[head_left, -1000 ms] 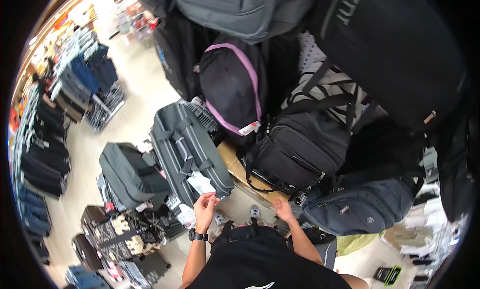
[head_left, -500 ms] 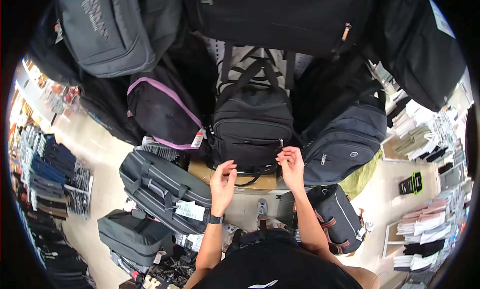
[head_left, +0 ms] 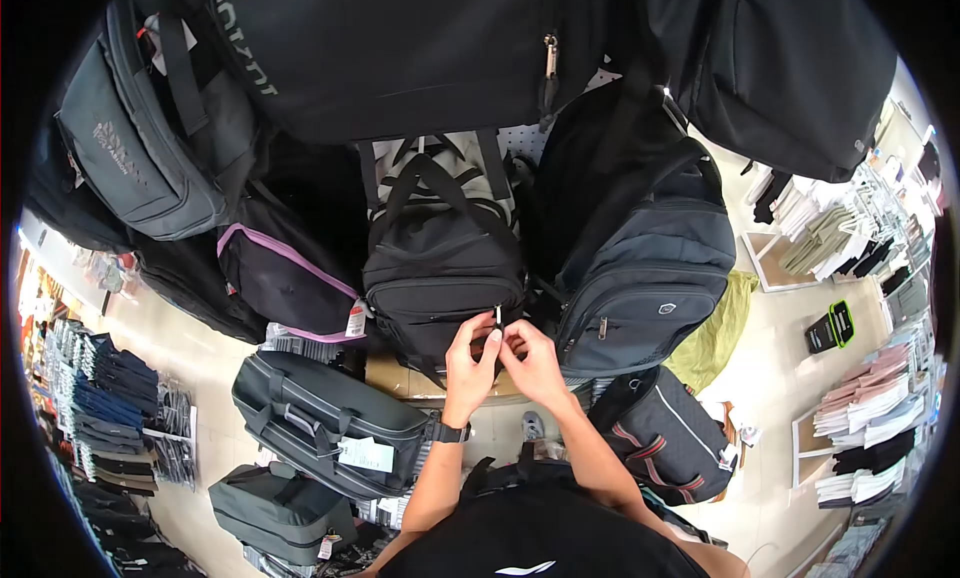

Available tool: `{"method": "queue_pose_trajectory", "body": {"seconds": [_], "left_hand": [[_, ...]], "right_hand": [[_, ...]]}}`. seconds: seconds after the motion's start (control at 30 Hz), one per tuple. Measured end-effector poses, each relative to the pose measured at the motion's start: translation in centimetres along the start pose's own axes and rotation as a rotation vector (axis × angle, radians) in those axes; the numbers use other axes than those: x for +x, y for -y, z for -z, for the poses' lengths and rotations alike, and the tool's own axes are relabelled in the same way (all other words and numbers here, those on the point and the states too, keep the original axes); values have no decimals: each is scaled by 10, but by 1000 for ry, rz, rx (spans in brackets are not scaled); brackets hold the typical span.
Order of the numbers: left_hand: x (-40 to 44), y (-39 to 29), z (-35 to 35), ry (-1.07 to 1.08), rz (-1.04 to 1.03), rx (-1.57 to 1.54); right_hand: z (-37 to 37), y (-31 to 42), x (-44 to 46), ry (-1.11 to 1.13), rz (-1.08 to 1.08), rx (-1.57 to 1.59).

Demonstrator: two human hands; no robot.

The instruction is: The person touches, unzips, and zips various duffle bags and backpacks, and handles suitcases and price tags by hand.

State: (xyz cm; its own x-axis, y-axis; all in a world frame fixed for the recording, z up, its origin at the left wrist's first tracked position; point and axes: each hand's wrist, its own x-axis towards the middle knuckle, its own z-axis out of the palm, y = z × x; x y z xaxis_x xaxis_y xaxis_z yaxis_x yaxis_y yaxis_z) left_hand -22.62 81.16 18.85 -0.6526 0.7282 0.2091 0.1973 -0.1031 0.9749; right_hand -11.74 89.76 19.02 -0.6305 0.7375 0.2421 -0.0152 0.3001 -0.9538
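A black backpack [head_left: 440, 268] hangs in the middle of the head view, its front pocket facing me. Near the pocket's right corner is a zipper pull [head_left: 498, 315] with a light metal tip. My left hand [head_left: 468, 368], a dark watch on its wrist, is closed, thumb and fingers pinched at the pull. From the right, my right hand [head_left: 535, 366] meets it, its thumb and forefinger also pinched at the pull's lower end. The fingers partly hide the pull. Behind both hands lies the lower edge of the backpack.
A large black bag [head_left: 400, 58] hangs overhead. Left are a grey backpack [head_left: 140, 158] and a purple-trimmed bag [head_left: 285, 278]; right is a navy backpack [head_left: 640, 298]. Below stand a dark laptop bag [head_left: 320, 418] and a duffel bag [head_left: 665, 433]. Clothes racks line both sides.
My left hand has moved up and right to the zipper pull, its fingers closing beside my right hand. The view has shifted, so the backpack appears further left.
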Motion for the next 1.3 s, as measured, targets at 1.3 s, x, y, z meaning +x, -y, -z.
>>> {"method": "queue_pose_trajectory", "body": {"seconds": [1.3], "left_hand": [[7, -30, -65, -292, -309, 644]], "right_hand": [[48, -23, 94, 206, 160, 48]]}}
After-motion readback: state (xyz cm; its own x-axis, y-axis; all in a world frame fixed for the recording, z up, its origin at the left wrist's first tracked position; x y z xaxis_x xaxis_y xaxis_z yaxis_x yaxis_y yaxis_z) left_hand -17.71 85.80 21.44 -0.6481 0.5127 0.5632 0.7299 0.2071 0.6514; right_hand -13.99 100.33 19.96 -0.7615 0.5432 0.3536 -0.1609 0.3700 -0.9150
